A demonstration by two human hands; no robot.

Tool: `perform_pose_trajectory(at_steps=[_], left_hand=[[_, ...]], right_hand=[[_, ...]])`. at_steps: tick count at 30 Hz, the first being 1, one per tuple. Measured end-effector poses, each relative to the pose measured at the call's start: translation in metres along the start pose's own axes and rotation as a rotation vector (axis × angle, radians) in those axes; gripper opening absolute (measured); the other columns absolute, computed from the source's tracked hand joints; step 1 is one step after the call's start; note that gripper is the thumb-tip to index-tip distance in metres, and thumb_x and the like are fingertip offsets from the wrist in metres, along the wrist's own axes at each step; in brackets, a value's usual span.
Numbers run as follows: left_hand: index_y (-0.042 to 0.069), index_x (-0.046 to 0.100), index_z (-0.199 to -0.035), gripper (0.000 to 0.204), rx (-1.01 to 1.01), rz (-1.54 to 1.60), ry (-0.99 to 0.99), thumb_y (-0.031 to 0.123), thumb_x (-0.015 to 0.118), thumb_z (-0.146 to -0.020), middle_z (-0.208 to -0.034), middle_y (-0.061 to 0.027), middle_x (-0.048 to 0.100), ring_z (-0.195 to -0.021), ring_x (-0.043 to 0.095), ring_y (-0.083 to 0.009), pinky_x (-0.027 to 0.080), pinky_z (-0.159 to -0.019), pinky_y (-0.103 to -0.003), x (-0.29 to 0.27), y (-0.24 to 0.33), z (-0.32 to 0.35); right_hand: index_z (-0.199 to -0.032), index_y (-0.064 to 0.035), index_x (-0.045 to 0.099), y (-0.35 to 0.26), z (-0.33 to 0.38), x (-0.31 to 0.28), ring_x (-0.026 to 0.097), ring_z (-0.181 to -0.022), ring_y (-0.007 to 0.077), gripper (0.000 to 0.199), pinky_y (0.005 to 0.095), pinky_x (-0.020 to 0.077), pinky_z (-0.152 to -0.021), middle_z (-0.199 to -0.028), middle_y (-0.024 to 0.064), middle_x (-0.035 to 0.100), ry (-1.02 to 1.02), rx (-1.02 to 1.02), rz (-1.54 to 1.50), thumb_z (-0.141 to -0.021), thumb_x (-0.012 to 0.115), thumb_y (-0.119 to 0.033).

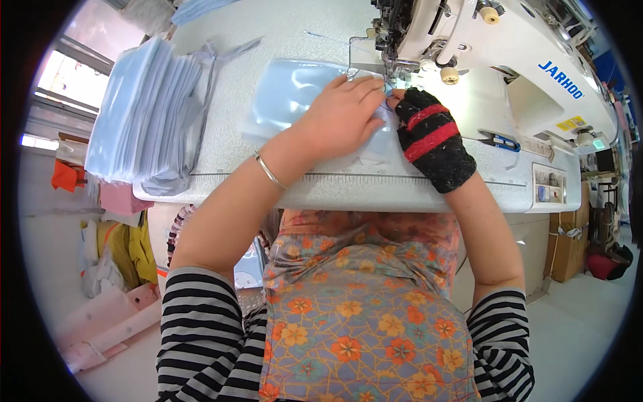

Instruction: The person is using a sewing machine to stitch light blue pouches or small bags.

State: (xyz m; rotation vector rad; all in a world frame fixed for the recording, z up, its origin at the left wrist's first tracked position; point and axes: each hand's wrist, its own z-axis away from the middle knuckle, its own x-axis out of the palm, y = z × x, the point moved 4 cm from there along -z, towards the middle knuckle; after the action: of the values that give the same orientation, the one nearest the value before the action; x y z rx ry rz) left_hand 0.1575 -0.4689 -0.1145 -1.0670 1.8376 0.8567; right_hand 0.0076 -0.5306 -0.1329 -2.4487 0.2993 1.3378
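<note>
A light blue, glossy plastic sheet point(281, 87) lies on the sewing table under the head of a white sewing machine point(469, 40). My left hand point(345, 117) rests on it with the fingers laid out toward the needle area, pressing it down. Beside the presser foot, my right hand point(432, 134), in a black fingerless glove with red stripes, has its bare fingertips pinched at the sheet's right edge. The machine's lamp lights this spot brightly. Part of the sheet is hidden beneath my left hand and wrist.
A thick stack of similar light blue pieces point(140, 110) stands on the left of the table, with loose strips point(211, 87) next to it. Thread snips point(499, 141) lie right of my glove. A ruler strip point(315, 178) runs along the front edge. A small compartment tray point(549, 184) sits at the right corner.
</note>
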Motion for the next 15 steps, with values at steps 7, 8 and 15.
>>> perform_pose_trajectory(at_steps=[7,8,15], left_hand=[[0.000,0.060,-0.116,0.038,-0.091,0.007,0.041,0.023,0.065,-0.086,-0.131,-0.0164,0.056,-0.123,0.053,-0.0306,0.042,-0.102,-0.051,0.005,0.019,0.007],[-0.001,0.060,-0.115,0.037,-0.083,0.005,0.008,0.023,0.064,-0.087,-0.130,-0.0166,0.056,-0.122,0.053,-0.0306,0.042,-0.102,-0.050,0.005,0.019,0.007],[0.000,0.065,-0.102,0.024,-0.023,-0.118,0.183,0.017,0.062,-0.086,-0.103,-0.0136,0.063,-0.100,0.062,-0.0298,0.049,-0.091,-0.044,0.001,0.019,0.003]], right_hand=[[-0.122,-0.0052,0.063,0.004,0.007,-0.003,0.058,-0.115,0.0326,0.044,0.0432,0.0455,-0.102,-0.124,0.0133,0.063,-0.042,-0.027,0.036,-0.078,0.058,-0.008],[-0.122,-0.0057,0.063,0.004,0.007,-0.003,0.057,-0.116,0.0334,0.047,0.0436,0.0456,-0.102,-0.126,0.0138,0.062,-0.057,-0.012,0.022,-0.075,0.058,-0.003],[-0.122,-0.0059,0.062,-0.002,0.008,-0.005,0.057,-0.116,0.0339,0.047,0.0441,0.0457,-0.102,-0.124,0.0145,0.062,-0.058,-0.052,0.037,-0.076,0.057,0.001]])
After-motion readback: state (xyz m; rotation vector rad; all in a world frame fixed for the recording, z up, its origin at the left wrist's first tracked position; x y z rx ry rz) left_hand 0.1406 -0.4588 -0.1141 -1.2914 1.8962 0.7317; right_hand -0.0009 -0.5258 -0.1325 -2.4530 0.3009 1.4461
